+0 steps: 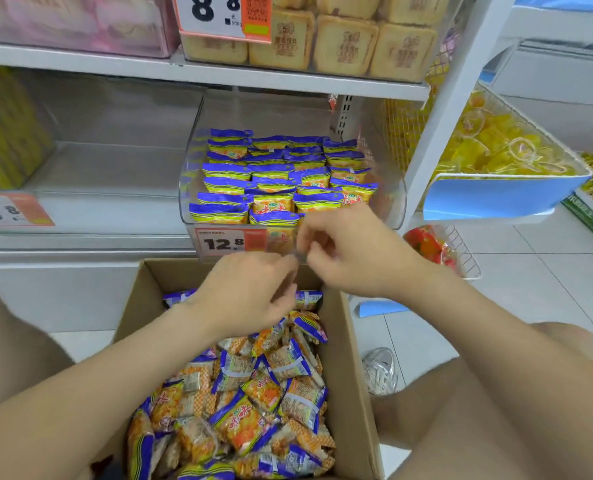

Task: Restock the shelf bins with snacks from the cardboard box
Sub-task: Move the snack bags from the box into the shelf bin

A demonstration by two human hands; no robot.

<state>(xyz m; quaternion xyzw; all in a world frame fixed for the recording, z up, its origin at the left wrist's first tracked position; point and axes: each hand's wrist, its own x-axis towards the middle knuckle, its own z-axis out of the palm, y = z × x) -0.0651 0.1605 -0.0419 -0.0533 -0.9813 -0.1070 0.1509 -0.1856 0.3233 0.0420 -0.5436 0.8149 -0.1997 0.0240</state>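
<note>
Cardboard box (350,358) of loose snack packets (253,420) directly below both hands. Left hand (250,292) and right hand (354,251) fingertip to fingertip over its far edge — fingers curled, blurred. Cannot tell whether pinching anything.

The top price tag (219,15), on the bin of tan square cakes (343,46) above me, reads a big black "8.8" with a small "500g" beneath. The left price tag (11,211) at the shelf edge also says "8.8". The front price tag (231,241) on the clear bin (393,202) of snack packets (274,202) reads "12.8". I can't read the print on the packets or the cake stamps; both are too blurred.
</note>
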